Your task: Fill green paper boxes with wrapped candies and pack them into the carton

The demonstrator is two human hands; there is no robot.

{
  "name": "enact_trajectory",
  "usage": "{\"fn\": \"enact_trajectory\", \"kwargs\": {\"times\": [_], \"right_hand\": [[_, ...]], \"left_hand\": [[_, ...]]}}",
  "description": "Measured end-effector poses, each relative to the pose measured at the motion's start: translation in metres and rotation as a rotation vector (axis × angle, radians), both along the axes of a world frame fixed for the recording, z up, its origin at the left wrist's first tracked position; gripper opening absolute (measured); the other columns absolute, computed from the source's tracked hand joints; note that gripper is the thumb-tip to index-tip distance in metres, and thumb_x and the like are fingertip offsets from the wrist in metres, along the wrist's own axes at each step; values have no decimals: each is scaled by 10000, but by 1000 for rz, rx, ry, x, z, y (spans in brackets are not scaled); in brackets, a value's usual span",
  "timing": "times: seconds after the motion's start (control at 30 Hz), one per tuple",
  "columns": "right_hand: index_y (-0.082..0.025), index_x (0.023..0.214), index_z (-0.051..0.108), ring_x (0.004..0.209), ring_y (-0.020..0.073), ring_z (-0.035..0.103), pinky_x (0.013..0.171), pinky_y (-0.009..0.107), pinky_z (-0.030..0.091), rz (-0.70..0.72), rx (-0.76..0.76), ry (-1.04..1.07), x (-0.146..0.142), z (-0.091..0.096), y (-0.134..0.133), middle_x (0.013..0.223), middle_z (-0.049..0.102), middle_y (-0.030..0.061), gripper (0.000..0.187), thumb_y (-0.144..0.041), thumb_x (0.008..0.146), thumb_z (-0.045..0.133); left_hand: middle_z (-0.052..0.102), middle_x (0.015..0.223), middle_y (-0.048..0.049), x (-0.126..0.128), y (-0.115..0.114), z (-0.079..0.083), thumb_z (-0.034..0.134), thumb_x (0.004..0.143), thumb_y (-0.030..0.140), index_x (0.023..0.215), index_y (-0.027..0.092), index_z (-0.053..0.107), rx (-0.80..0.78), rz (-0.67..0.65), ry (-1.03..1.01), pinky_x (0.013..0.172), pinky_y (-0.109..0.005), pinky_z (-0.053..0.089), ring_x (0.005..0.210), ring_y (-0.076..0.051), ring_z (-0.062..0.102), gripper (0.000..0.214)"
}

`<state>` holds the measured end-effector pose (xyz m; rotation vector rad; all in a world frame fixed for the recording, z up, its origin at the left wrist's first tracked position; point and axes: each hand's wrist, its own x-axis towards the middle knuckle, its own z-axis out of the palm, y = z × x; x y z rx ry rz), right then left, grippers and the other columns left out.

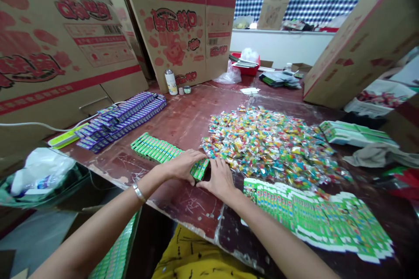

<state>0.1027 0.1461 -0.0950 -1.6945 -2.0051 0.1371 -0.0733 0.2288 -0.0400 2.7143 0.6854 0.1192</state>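
Observation:
My left hand (183, 165) and my right hand (220, 178) meet at the near end of a row of small green boxes (157, 149) on the worn red table (183, 122). Both hands are closed around a green box (200, 169) at that end. A heap of small colourful wrapped sweets (268, 144) lies just beyond my right hand. Flat, unfolded green cartons (317, 218) are fanned out to the right of my right wrist. A bracelet sits on my left wrist.
Purple boxes (122, 118) lie in rows at the left. Large printed cardboard cartons (62, 39) stand at the left, back and right. A white bottle (170, 82) stands at the back. More green cartons (355, 134) and a cloth lie at the right. A bagged bin (39, 178) is near left.

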Motion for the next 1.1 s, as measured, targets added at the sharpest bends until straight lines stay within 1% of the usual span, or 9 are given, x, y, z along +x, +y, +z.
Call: {"fn": "enact_trajectory", "kwargs": {"times": [0.33,0.43,0.53,0.6,0.63,0.7,0.73,0.9,1.1], "right_hand": [[-157,1029,548,1004,324,516,888,444,416,-5,4,51,-20,-2,2,1022,585,123,705,-600,549,813],[-121,1178,526,1044,340,508,911,460,409,13,-60,60,-22,4,-1,1093,579,154,869,-624,528,807],[-71,1402,349,1132,361,469,953,475,388,19,-72,74,-2,15,-10,1226,529,204,1151,-637,510,805],[-113,1417,359,1146,341,466,952,452,393,24,-43,92,29,25,-22,1243,531,180,1056,-602,586,789],[-164,1375,434,1115,307,491,939,421,404,41,-29,100,48,31,-30,1197,564,137,853,-545,683,757],[-239,1143,629,1001,233,546,883,355,426,36,-14,112,92,39,-46,1046,620,66,289,-368,886,606],[-241,1020,675,956,215,558,860,340,429,16,-17,96,113,42,-53,983,629,55,176,-301,936,532],[-241,941,707,872,221,557,762,327,446,6,-83,-98,171,34,-72,873,610,54,193,-215,937,516],[-264,1090,676,923,247,538,808,363,459,40,-39,-101,153,13,-73,962,597,68,209,-242,892,611]], "left_hand": [[580,1259,-135,-13,-2,8,842,522,357,1291,182,480,3,17,70,972,-400,386,1141,-320,539,869],[504,1373,-134,-18,-7,16,835,547,383,1370,223,413,-4,25,60,1048,-457,328,1262,-336,457,939],[289,1533,-151,-17,-18,27,836,559,459,1481,257,217,49,105,19,1111,-569,212,1404,-379,247,1128],[245,1552,-152,-10,-37,32,792,633,508,1499,246,158,112,184,-127,1136,-577,173,1432,-359,184,1104],[262,1546,-151,-4,-52,32,752,694,510,1499,237,163,131,211,-216,1148,-556,180,1434,-333,197,1034],[349,1510,-126,17,-89,26,657,815,463,1472,248,259,106,161,-332,1152,-505,240,1409,-282,285,798],[389,1490,-110,30,-108,19,627,838,469,1452,258,311,73,96,-337,1156,-500,245,1394,-269,320,721],[287,1543,-110,90,-181,-30,519,854,593,1486,194,236,-59,-136,-126,1176,-529,168,1440,-282,213,799],[160,1575,-114,98,-192,-55,495,854,613,1508,177,134,-32,-111,-43,1171,-552,111,1460,-298,112,864]]}}
